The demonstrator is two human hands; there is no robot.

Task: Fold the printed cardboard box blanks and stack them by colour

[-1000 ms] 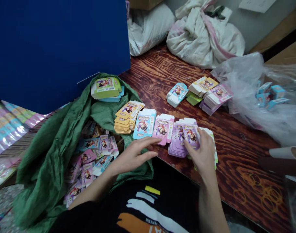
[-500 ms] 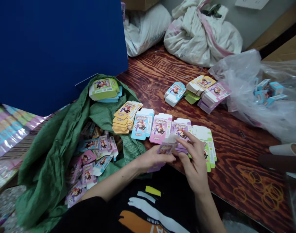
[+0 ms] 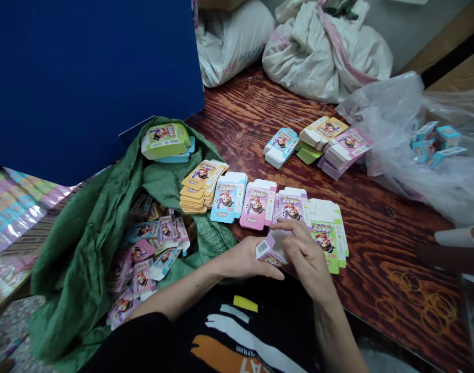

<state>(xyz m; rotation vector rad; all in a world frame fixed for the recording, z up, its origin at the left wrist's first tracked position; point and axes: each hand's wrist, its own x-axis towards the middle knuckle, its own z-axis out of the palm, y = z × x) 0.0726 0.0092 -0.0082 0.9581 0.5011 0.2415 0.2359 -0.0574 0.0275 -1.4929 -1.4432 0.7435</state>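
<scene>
My left hand point(image 3: 247, 259) grips a small purple carton point(image 3: 271, 250) with an open end, low in front of my shirt. The fingers of my right hand point(image 3: 305, 254) are bent against the carton's open end and right side; their tips are partly hidden. Just beyond lies a row of flattened cartons: a yellow stack point(image 3: 201, 186), a blue stack point(image 3: 226, 199), a pink stack point(image 3: 257, 203), a purple stack point(image 3: 292, 206) and a green stack point(image 3: 325, 234). The purple stack is closest to my right hand.
Left, a green woven sack point(image 3: 85, 264) holds many loose printed packets point(image 3: 143, 277). More carton stacks point(image 3: 344, 147) lie farther back, near a clear plastic bag point(image 3: 400, 155) with blue boxes. Rubber bands point(image 3: 435, 308) lie right. White sacks point(image 3: 324, 57) and a blue panel point(image 3: 93, 83) stand behind.
The purple carton, blurred and flatter before, now shows an open end in my left hand. My right hand has moved down and left, its fingers curling in onto the carton.
</scene>
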